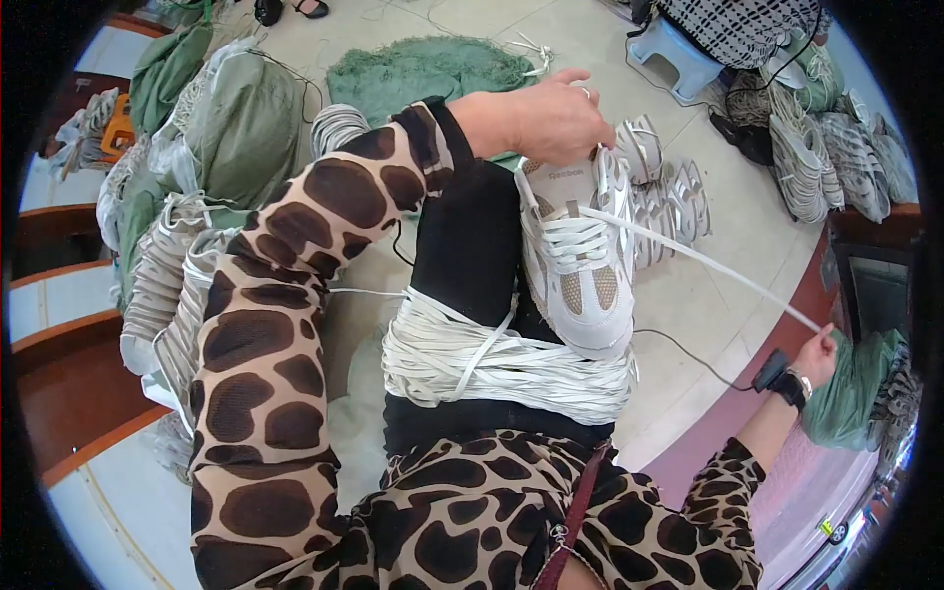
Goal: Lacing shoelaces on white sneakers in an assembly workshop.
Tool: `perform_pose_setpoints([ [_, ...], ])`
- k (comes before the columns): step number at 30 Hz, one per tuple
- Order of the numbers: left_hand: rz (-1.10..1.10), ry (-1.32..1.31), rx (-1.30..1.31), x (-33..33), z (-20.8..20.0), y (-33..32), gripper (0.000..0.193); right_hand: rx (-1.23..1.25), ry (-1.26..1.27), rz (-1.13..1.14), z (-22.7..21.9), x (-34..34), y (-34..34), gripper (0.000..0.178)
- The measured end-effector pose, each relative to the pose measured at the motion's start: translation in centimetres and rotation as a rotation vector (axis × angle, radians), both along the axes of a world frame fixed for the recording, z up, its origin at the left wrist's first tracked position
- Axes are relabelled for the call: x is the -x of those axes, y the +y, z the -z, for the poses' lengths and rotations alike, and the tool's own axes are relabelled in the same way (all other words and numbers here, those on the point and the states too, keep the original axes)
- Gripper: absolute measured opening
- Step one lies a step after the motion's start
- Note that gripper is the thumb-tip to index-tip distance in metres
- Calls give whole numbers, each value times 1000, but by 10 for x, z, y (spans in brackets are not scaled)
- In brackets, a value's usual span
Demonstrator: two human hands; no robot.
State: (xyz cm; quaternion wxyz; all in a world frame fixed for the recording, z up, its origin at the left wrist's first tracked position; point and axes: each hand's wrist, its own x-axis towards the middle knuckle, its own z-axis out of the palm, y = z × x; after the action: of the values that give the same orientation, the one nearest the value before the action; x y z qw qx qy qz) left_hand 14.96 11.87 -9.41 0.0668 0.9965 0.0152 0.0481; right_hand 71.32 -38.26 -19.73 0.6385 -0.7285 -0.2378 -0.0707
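Note:
A white sneaker upper with beige mesh panels rests on my black-trousered legs, toe toward me. My left hand is closed on its top edge by the collar, fingers pinching near the upper eyelets. White lacing crosses the lower eyelets. From it a flat white shoelace runs taut to the right. Far out on that side, my right hand pinches the lace's other end. A thick bundle of loose white shoelaces lies across my lap, just under the toe.
Nested sneaker uppers sit on the tiled floor beyond the shoe. Left are more stacked uppers and a green sack. A green mesh cloth lies ahead. A blue stool stands far right; a green bag is near my right hand.

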Motion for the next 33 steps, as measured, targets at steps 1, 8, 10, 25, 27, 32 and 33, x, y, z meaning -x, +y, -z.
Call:
perform_pose_setpoints([
  [1, -16, 41, -7, 4, -2, 1, 20, 237, -34, 161, 15, 3, -10, 15],
  [8, 94, 130, -161, 18, -30, 17, 20, 379, 445, -156, 74, 165, 56, 21],
  [10, 60, 186, -3, 48, -51, 12, 16, 296, 721, 87, 46, 239, 128, 33],
  [25, -425, 507, 873, 182, -150, -17, 26, 456, -156, -1579, -150, 469, 381, 25],
  [27, -475, 477, 937, 197, -149, -16, 27, 539, 384, -1905, -162, 482, 395, 30],
  [32, -623, 377, 1066, 237, -120, -11, 28, 334, 306, -1567, -174, 430, 390, 31],
  [33, -618, 369, 1077, 241, -111, -10, 28, 281, 218, -1406, -168, 415, 384, 29],
])
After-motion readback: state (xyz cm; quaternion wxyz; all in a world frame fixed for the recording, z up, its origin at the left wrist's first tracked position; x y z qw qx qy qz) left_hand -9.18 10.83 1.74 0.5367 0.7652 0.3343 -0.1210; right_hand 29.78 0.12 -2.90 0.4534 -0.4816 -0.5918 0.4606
